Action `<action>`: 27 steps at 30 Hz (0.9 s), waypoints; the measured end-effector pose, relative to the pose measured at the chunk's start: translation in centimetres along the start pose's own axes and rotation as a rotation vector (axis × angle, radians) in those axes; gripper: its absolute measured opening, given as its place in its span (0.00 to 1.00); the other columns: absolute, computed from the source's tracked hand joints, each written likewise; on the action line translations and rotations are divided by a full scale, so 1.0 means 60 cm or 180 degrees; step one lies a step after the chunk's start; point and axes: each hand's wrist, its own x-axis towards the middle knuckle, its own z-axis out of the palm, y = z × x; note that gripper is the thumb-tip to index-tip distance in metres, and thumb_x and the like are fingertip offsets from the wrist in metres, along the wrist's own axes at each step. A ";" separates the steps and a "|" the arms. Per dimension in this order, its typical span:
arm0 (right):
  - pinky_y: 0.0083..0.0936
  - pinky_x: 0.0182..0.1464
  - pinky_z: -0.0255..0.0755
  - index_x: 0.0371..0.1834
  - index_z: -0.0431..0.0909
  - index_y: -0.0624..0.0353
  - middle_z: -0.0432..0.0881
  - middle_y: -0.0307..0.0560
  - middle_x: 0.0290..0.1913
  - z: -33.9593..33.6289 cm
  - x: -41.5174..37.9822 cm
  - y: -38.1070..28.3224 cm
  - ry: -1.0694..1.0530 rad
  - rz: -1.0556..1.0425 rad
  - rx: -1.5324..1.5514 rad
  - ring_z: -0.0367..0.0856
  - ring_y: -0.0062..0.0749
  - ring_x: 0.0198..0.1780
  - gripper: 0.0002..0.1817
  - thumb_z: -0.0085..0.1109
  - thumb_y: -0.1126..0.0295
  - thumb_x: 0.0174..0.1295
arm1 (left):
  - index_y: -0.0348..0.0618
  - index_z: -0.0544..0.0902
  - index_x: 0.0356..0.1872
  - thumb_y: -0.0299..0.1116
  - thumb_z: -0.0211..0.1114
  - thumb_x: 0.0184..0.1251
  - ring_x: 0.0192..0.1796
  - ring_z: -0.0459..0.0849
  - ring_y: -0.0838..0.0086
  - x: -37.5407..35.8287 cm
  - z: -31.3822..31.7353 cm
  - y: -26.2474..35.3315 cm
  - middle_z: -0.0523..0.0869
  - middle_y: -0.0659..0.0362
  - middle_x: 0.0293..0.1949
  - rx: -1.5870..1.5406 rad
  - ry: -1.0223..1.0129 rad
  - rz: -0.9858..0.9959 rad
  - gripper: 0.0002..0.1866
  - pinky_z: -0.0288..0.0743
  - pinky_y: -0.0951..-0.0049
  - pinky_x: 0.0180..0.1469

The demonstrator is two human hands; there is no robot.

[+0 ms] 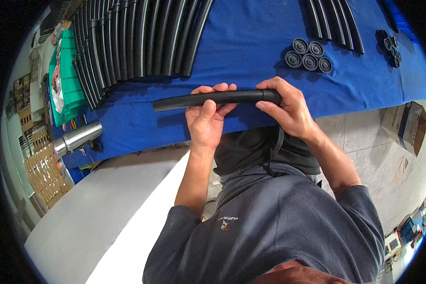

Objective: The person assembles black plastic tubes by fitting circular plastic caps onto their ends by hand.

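A short black tube (pixel 232 97) lies level across both my hands, above the near edge of the blue cloth. My left hand (pixel 206 120) holds it from below near the middle, thumb on the near side and fingers on the far side. Around the tube's right end, where a darker cap-like piece (pixel 271 96) with a seam shows, my right hand (pixel 288 106) is closed with thumb and fingers. The tube's left end sticks out free past my left hand. What lies under my right palm is hidden.
Many long black tubes (pixel 142 38) lie side by side at the far left, more tubes (pixel 333 23) at the far right. Several round black caps (pixel 309 56) stand grouped beyond my right hand. A green crate (pixel 68 78) and steel flask (pixel 78 137) are left; a cardboard box (pixel 404 125) is right.
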 end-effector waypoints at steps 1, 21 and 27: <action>0.33 0.44 0.76 0.55 0.81 0.64 0.83 0.51 0.43 0.000 0.002 0.000 -0.0005 0.0025 0.0031 0.84 0.41 0.42 0.18 0.71 0.68 0.65 | 0.42 0.79 0.60 0.31 0.68 0.76 0.68 0.82 0.44 -0.002 0.002 -0.002 0.85 0.42 0.61 0.0001 0.0027 0.0029 0.16 0.87 0.44 0.63; 0.26 0.36 0.71 0.54 0.81 0.63 0.81 0.42 0.34 0.026 -0.001 0.004 0.0119 0.0729 0.0919 0.76 0.22 0.33 0.18 0.74 0.69 0.65 | 0.45 0.78 0.60 0.25 0.67 0.75 0.69 0.81 0.44 0.001 -0.001 -0.005 0.85 0.42 0.62 -0.0180 -0.0129 0.0054 0.16 0.81 0.44 0.71; 0.29 0.40 0.75 0.54 0.81 0.64 0.82 0.43 0.35 0.013 0.006 0.001 0.0250 -0.0263 -0.0047 0.81 0.25 0.37 0.19 0.75 0.69 0.64 | 0.43 0.78 0.60 0.26 0.68 0.74 0.69 0.81 0.44 0.004 0.016 0.001 0.85 0.41 0.61 -0.0176 0.0054 -0.0159 0.16 0.82 0.45 0.70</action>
